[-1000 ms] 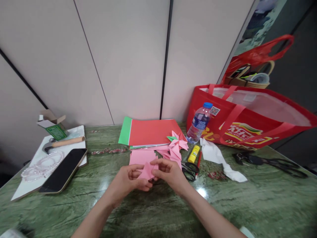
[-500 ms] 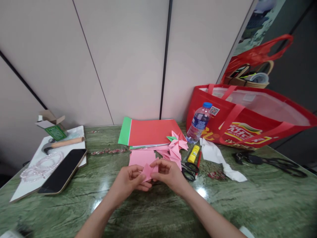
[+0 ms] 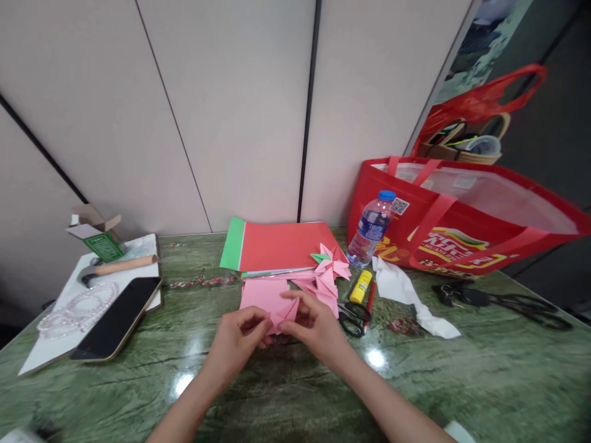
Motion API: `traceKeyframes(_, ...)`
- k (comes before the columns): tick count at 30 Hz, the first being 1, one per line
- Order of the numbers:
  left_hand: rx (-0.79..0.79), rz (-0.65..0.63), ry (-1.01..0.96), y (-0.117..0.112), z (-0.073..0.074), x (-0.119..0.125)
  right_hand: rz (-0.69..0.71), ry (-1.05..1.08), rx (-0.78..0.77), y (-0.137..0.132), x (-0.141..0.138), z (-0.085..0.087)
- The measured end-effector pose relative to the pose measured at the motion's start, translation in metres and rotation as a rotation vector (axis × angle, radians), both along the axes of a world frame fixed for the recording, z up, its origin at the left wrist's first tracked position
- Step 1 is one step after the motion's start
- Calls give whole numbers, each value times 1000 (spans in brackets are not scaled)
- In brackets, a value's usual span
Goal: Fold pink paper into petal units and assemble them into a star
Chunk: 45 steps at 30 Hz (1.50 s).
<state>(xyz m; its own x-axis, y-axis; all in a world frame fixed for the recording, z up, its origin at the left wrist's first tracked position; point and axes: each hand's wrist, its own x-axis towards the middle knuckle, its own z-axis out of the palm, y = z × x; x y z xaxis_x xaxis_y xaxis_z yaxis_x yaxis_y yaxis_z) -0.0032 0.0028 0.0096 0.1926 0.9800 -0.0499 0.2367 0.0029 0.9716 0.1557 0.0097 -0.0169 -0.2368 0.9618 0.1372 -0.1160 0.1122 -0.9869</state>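
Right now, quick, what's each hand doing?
Left hand: closed, holding the folded pink paper at its left edge.
Right hand: closed, holding the same paper's right side.

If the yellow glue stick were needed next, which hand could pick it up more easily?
Likely the right hand: the glue stick lies beyond it, to the right. The left hand is farther off. Both hold folded pink paper, so the right must let go first.

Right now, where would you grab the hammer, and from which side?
Probably by the wooden handle, from the right: it points that way, while the dark head lies left, between the green box and the beaded strands.
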Motion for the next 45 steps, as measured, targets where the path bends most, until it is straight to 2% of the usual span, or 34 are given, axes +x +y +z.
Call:
traceKeyframes(4, 39, -25, 39, 0, -3, 0, 37, -5, -31, 1, -1, -1)
traceKeyframes(8, 71, -54, 77, -1, 1, 1, 20, 5, -18, 1, -2, -1)
traceKeyframes(12, 107, -82, 101, -2, 2, 0, -45, -66, 43, 1, -1, 0)
traceKeyframes(19, 129, -68, 157, -2, -4, 1, -59, -298, 205, -5, -3, 3)
traceKeyframes(26, 80, -81, 114, -3, -1, 4, 35, -235, 104, -3, 0, 3)
traceKeyframes(31, 191, -23, 192, 1, -1, 1, 116, -155, -1, -4, -5, -3)
traceKeyframes(33, 150, 34, 160, 2, 0, 1, 129, -49, -79, -4, -7, -6)
traceKeyframes(35, 28, 73, 72, 1, 1, 1, 128, 38, -133, -3, -8, -8)
traceKeyframes(39, -208, -5, -123, 0, 3, 3, 46, 104, -147, 3, -6, -10)
traceKeyframes(43, -222, -97, -99, 1, -3, 3, -5, 105, -126, 7, -4, -12)
traceKeyframes(45, -134, -75, 4, 2, -7, 2, 5, 86, -103, 7, -3, -11)
